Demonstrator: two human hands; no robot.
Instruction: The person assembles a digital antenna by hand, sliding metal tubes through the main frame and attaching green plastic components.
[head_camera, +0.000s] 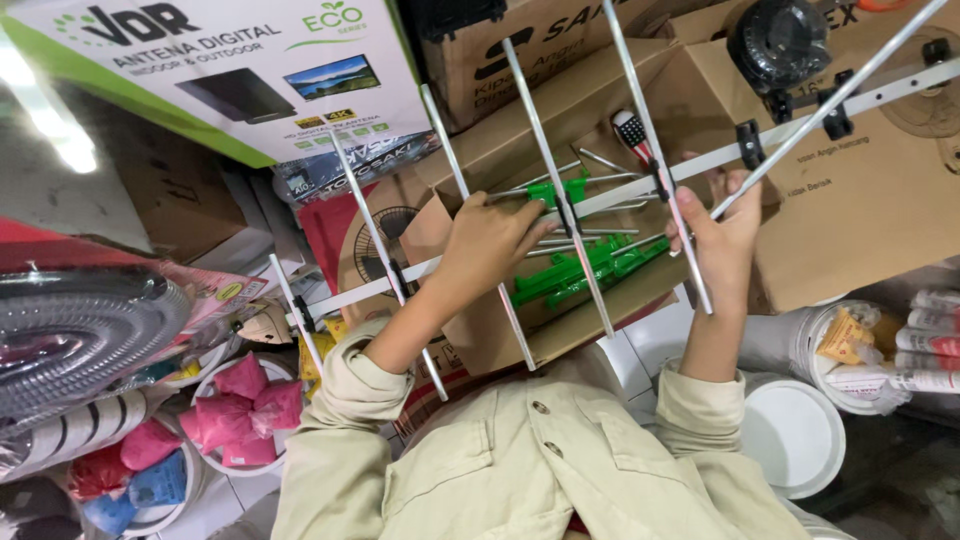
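A cluttered storeroom, seen upside down. Both hands hold up an antenna (620, 195), a white boom with thin metal rods crossing it. The left hand (490, 245) has its fingers wrapped together round the boom near the middle; the right hand (722, 235) has its fingers clamped on the boom further along. Behind it sits an open carton (560, 300) with green parts (585, 270) and loose rods inside. Stacked cardboard boxes (860, 200) fill the background. On the floor stand white buckets (795, 430), one holding pink bags (245, 400).
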